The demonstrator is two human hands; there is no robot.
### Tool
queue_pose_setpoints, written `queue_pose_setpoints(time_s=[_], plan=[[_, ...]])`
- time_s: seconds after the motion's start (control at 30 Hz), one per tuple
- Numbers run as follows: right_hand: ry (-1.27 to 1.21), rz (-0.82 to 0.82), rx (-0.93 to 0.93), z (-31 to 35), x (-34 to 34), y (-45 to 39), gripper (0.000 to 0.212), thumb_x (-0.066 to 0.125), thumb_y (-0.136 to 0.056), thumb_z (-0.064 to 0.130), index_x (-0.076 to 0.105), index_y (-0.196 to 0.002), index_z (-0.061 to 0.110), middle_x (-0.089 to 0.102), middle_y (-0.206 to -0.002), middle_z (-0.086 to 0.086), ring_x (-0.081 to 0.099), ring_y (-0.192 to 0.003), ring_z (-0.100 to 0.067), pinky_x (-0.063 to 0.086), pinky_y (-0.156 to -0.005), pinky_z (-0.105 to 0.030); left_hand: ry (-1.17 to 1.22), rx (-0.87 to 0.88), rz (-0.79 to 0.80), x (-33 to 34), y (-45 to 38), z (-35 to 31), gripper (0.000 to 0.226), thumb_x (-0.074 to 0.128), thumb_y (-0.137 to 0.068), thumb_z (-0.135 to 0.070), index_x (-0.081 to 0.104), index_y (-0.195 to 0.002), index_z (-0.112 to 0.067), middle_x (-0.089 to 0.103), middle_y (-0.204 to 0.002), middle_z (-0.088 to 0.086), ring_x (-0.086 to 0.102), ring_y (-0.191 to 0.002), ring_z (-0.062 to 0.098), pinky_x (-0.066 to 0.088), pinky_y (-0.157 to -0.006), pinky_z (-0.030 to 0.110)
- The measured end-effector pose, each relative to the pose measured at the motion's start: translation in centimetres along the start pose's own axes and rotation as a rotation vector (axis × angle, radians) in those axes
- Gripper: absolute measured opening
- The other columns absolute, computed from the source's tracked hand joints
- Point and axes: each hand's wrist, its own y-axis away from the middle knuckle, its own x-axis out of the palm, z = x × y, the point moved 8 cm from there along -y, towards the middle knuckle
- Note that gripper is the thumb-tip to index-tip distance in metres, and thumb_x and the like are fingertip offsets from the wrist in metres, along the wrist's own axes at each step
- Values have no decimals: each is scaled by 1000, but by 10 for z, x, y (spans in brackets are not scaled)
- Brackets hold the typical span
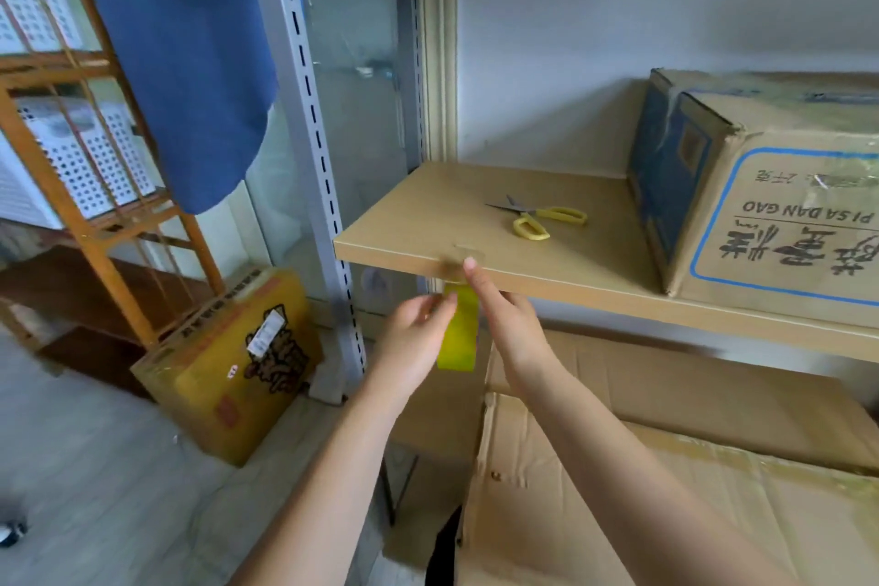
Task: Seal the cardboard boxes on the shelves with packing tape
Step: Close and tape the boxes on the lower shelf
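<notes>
A yellowish strip of packing tape hangs from the front edge of the wooden shelf, its top end stuck on the board. My left hand pinches the strip's left edge just below the shelf. My right hand presses a fingertip on the tape's end at the shelf edge. Yellow-handled scissors lie on the shelf behind my hands. A printed cardboard box stands on the shelf at the right. Below the shelf lies a large cardboard box with its flaps down.
A grey slotted upright carries the shelf's left end. A yellow printed box leans on the floor at the left. An orange wooden rack with white perforated baskets stands further left, and a blue cloth hangs above.
</notes>
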Motion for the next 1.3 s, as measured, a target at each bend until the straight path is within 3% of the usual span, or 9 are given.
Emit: queue_pose_setpoints(time_s=[0.2, 0.33, 0.47, 0.67, 0.77, 0.93, 1.0, 1.1, 1.3], plan=[[-241, 51, 186, 3, 33, 4, 32, 60, -95, 41, 65, -81, 12, 62, -66, -5, 59, -59, -17, 49, -76, -36, -93, 74, -8, -26, 29, -60, 48, 48, -101, -40, 63, -67, -10, 65, -51, 3, 61, -49, 16, 49, -67, 28], [-232, 54, -4, 41, 18, 22, 19, 61, -95, 23, 72, -84, 12, 68, -74, -5, 63, -71, -18, 52, -81, -38, -106, 188, -12, -38, 59, -93, 55, 48, -100, -41, 58, -56, -11, 60, -47, 4, 59, -45, 13, 42, -53, 17], [-61, -89, -82, 29, -25, 42, 35, 66, -92, 31, 71, -72, 2, 65, -66, -8, 59, -67, -19, 55, -80, -47, -109, 184, 196, -6, 68, -84, 52, 46, -100, -47, 66, -76, -5, 62, -54, 5, 60, -49, 12, 46, -56, 19], [457, -535, -272, -15, -154, 76, 49, 56, -97, 36, 55, -58, 7, 44, -48, -5, 32, -51, -7, 30, -51, -31, -117, 212, 495, 127, 65, -58, 49, 49, -101, -37, 61, -69, -2, 55, -50, 5, 51, -47, 12, 40, -50, 20], [504, -629, -147, -45, -239, 89, 41, 51, -100, 38, 72, -68, 22, 65, -58, 2, 57, -57, -9, 42, -57, -28, -88, 234, 768, 205, 69, -59, 38, 53, -101, -26, 64, -82, 4, 64, -58, 8, 56, -56, 13, 43, -56, 21], [359, -759, 116, -91, -359, 113, 52, 60, -97, 32, 54, -46, 20, 54, -45, 8, 56, -57, -13, 48, -58, -22, -106, 232, 1138, 318, 83, -46, 17, 50, -102, -12, 60, -92, -2, 73, -80, 12, 68, -73, 16, 54, -74, 26], [264, -791, 147, -105, -383, 120, 46, 66, -94, 23, 60, -49, 17, 62, -56, 0, 67, -59, -11, 60, -63, -34, -121, 266, 1142, 352, 84, -50, 17, 51, -102, -15, 61, -94, -5, 72, -74, 4, 66, -70, 13, 53, -71, 24], [178, -890, 141, -114, -417, 131, 31, 69, -88, 3, 66, -58, 12, 66, -61, -4, 68, -52, -8, 56, -51, -21, -138, 318, 1082, 389, 78, -60, 22, 54, -101, -18, 64, -95, 1, 65, -65, 1, 60, -60, 7, 47, -60, 19], [220, -956, 170, -128, -463, 125, 20, 74, -85, 18, 76, -65, 18, 73, -68, 7, 66, -62, -8, 52, -64, -21, -109, 337, 1024, 423, 72, -65, 28, 55, -100, -22, 65, -90, 2, 58, -59, -3, 54, -53, 5, 42, -55, 16]])
